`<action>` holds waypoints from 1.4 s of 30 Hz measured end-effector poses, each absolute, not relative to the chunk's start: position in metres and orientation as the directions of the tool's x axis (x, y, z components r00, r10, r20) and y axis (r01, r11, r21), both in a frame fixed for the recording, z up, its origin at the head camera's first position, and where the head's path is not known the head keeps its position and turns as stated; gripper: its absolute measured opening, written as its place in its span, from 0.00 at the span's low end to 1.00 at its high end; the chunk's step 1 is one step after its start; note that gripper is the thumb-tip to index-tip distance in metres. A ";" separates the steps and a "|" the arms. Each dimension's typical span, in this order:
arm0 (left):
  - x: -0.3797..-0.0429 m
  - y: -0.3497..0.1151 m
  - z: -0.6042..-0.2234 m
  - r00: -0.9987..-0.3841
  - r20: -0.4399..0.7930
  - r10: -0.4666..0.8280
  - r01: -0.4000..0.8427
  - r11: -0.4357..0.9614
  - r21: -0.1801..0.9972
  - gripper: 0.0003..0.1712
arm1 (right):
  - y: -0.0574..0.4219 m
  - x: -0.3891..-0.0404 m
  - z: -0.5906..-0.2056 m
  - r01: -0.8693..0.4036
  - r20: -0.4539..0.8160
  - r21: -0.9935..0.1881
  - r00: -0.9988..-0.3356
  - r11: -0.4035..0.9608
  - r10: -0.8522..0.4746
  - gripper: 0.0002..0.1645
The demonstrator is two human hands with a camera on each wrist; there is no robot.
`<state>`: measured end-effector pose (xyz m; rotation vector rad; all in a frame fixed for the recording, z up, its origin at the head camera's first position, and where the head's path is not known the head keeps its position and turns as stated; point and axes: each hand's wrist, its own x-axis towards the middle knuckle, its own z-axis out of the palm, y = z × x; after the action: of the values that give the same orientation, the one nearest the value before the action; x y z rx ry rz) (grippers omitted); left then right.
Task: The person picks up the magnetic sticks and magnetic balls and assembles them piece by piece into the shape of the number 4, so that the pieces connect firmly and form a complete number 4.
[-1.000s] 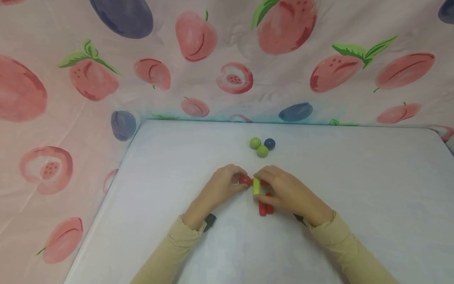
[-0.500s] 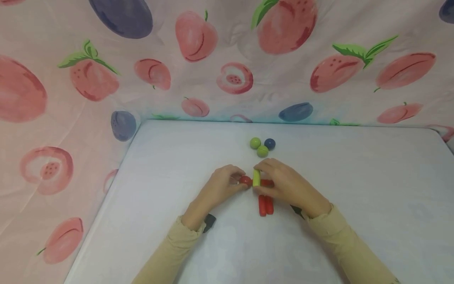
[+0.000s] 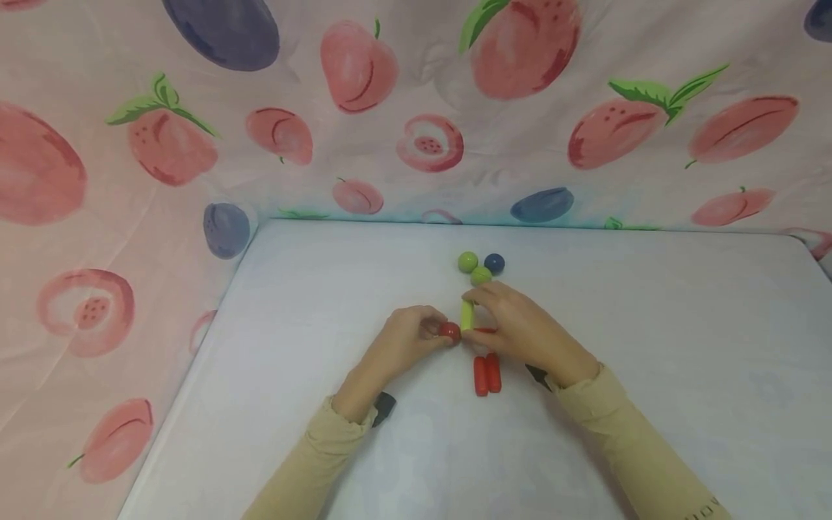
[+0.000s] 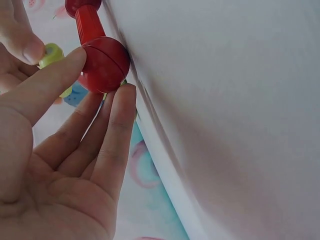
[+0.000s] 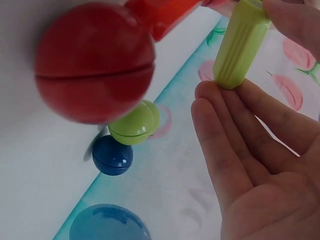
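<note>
My left hand pinches a glossy red ball between thumb and fingertips. From that ball a ribbed red stick runs to a second red ball, large in the right wrist view; in the head view my right hand hides this far end. My right hand holds a yellow-green stick by its two ends, thumb on one and fingertips on the other. In the head view this stick stands crosswise just right of the left hand's ball. A grey disc shows on its end in the left wrist view.
Two more red sticks lie side by side on the white table, nearer the body. Beyond the hands sit two green balls and a dark blue ball. A fruit-print cloth rises behind the table's far edge.
My right hand has moved away from the body with the yellow-green stick, uncovering the two loose red sticks. My left hand stays nearly still on the red ball.
</note>
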<state>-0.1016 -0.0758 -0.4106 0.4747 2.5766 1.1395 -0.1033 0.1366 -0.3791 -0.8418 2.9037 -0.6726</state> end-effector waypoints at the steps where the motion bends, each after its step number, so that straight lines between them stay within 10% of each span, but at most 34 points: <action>1: -0.102 -0.076 -0.411 -0.905 -0.122 0.409 0.182 0.629 0.756 0.18 | 0.136 -0.104 -0.379 -0.499 0.077 -0.417 -0.852 0.760 -0.517 0.33; 42: -0.098 -0.072 -0.408 -0.908 -0.112 0.403 0.187 0.631 0.753 0.17 | 0.121 -0.121 -0.395 -0.500 0.092 -0.427 -0.853 0.753 -0.514 0.33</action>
<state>-0.0981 -0.0717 -0.4084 0.4783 2.5846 1.1487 -0.1213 0.1210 -0.3948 -0.8420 2.9129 -0.6960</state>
